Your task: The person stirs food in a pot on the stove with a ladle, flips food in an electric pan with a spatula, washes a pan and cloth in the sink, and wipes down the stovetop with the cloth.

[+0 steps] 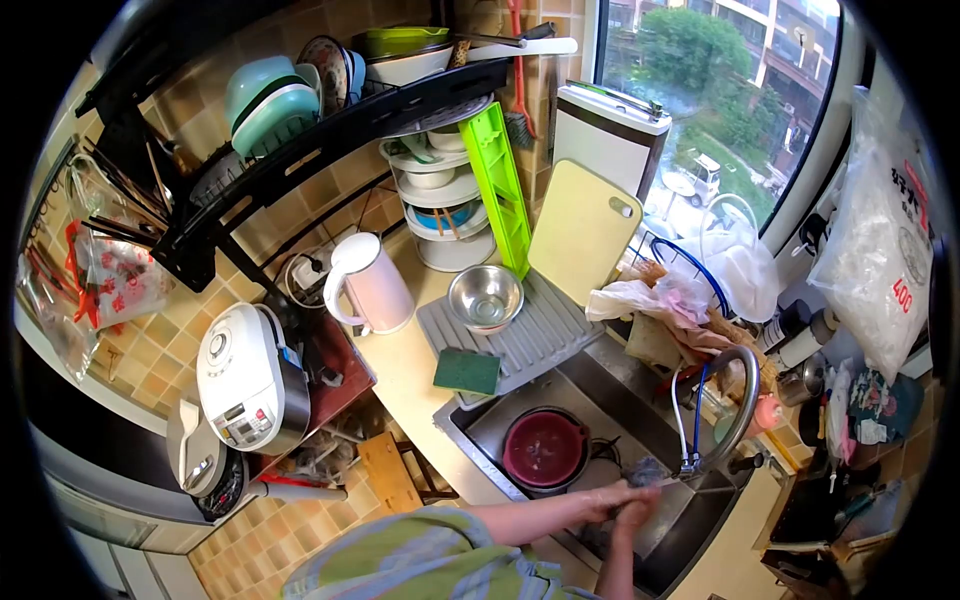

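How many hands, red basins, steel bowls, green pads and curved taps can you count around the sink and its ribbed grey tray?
Hands: 2 (left hand, right hand)
Red basin: 1
Steel bowl: 1
Green pad: 1
Curved tap: 1
Total: 6

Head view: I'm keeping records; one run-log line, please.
left hand: over grey metal sink; right hand: beside left hand; round maroon basin: in sink

The left hand [603, 501] and right hand [637, 512] overlap, fingers too blurred to show whether they hold anything, the bluish clump [645, 471] beside them is unclear, and the bottom edge cuts off the striped sleeve [430, 556].
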Available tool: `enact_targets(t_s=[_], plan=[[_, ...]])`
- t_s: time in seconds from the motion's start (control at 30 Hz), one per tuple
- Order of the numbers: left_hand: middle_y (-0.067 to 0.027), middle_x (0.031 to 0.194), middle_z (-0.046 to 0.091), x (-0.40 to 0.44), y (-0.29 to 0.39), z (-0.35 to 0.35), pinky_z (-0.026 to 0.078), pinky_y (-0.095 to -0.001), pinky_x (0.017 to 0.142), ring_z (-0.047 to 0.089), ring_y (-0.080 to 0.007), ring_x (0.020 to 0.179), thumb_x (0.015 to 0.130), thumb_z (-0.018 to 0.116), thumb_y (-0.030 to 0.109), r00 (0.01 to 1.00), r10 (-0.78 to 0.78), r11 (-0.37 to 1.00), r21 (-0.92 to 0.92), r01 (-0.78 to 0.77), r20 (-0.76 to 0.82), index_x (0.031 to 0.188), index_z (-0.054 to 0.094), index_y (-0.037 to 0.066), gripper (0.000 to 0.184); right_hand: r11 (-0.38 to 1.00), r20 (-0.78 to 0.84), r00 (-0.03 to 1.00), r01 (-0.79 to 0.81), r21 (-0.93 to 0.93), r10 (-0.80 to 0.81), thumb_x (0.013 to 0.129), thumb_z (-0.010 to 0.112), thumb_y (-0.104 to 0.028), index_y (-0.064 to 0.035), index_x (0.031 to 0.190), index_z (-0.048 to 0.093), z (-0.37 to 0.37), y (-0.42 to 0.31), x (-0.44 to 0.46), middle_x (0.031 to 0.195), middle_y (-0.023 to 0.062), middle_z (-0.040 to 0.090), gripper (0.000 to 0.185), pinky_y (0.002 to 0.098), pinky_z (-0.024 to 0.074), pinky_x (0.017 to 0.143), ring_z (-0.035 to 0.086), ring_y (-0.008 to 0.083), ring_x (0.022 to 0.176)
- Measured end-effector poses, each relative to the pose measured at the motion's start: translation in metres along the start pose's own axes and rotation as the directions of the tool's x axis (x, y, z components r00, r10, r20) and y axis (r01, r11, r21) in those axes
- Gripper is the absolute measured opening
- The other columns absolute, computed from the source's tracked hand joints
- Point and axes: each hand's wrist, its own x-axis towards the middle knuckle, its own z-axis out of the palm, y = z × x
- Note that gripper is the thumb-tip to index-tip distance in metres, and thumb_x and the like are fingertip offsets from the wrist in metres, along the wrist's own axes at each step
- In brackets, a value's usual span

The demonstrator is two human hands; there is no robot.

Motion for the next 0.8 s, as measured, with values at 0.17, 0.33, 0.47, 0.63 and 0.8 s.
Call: enact_targets(t_s=[0.17, 0.33, 0.47, 0.63, 0.8], plan=[[-0.0049, 0.104, 0.072, -0.026, 0.051, 0.008, 0.057, -0.0316, 0.085, 0.069, -0.0163, 0.095, 0.094, 0.074, 0.036, 0.997, -0.07, 0.91, -0.407, 0.08, 0.04, 0.115, 0.068, 0.009, 0.035, 0.655, 0.316, 0.811, 0.584, -0.48, -0.492, 0.1, 0.054, -0.031, -0.0023, 0.143, 0.051, -0.023, -0.099, -0.038, 0.151, 0.024, 0.045, 0.051, 0.0529, 0.0319, 0.115, 0.043, 0.0433, 0.136], [-0.0037, 0.09, 0.07, -0.021, 0.049, -0.003, 0.059, -0.0243, 0.058, 0.067, -0.0119, 0.065, 0.094, 0.07, 0.045, 0.964, -0.267, 0.93, -0.267, 0.251, -0.023, 0.113, 0.069, 0.009, 0.04, 0.971, 0.303, 0.935, 0.124, 0.205, -0.184, 0.096, 0.059, -0.053, -0.0078, 0.145, 0.049, -0.04, -0.044, -0.007, 0.149, 0.02, 0.048, 0.067, 0.0525, 0.0388, 0.111, 0.047, 0.0369, 0.134], [-0.0005, 0.081, 0.068, -0.032, 0.044, 0.05, 0.047, -0.0182, 0.039, 0.06, -0.0112, 0.05, 0.096, 0.064, 0.051, 0.937, -0.211, 0.785, -0.523, 0.332, 0.279, 0.117, 0.067, 0.018, 0.039, 0.166, 0.747, 0.661, -0.731, 0.662, -0.069, 0.096, 0.053, -0.064, -0.0131, 0.148, 0.048, -0.051, -0.003, 0.014, 0.146, 0.0156, 0.049, 0.073, 0.05, 0.0498, 0.101, 0.055, 0.0332, 0.124], [-0.0146, 0.128, 0.057, -0.051, 0.038, 0.078, 0.054, -0.0368, 0.082, 0.058, -0.0274, 0.115, 0.101, 0.062, 0.037, 0.922, 0.031, 0.393, -0.853, 0.344, 0.386, 0.139, 0.053, 0.016, 0.044, 0.256, 0.301, 0.926, -0.241, 0.936, -0.227, 0.099, 0.059, -0.049, -0.0131, 0.142, 0.053, -0.036, -0.006, 0.005, 0.117, 0.0109, 0.061, 0.057, 0.0417, 0.054, 0.09, 0.063, 0.0248, 0.1], [-0.0101, 0.109, 0.06, -0.048, 0.03, 0.067, 0.05, -0.0272, 0.062, 0.062, -0.0187, 0.091, 0.099, 0.066, 0.032, 0.847, -0.059, 0.305, -0.798, 0.519, 0.528, 0.123, 0.056, 0.009, 0.034, 0.261, 0.586, 0.704, -0.525, 0.81, -0.403, 0.097, 0.065, -0.028, -0.0141, 0.137, 0.051, -0.046, -0.018, 0.051, 0.101, 0.006, 0.058, 0.045, 0.0477, 0.054, 0.082, 0.062, 0.0266, 0.092]])
